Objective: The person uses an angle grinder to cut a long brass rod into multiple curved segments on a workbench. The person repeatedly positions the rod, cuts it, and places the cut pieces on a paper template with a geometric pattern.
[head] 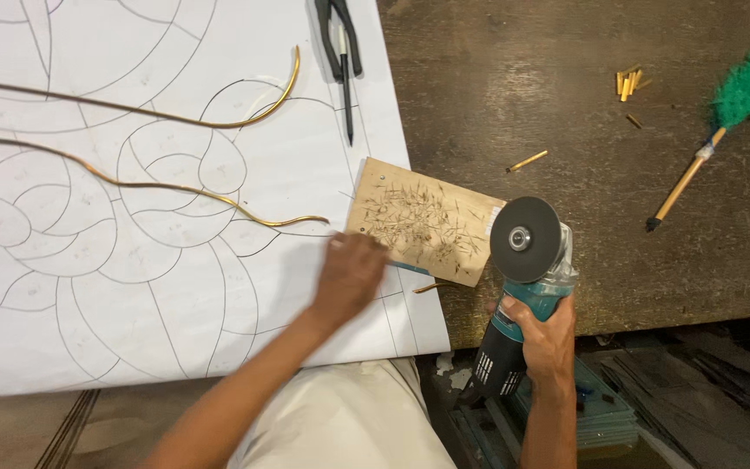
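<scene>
seen from above, a person at work with both forearms bare to the elbow, no sleeves, gloves, watch or rings showing on the left hand (349, 280) or the right hand (545, 337). pale, cream-coloured cloth (340, 417), plain and softly creased, covers the lap or lower body at the bottom edge; which garment it is cannot be told.
</scene>
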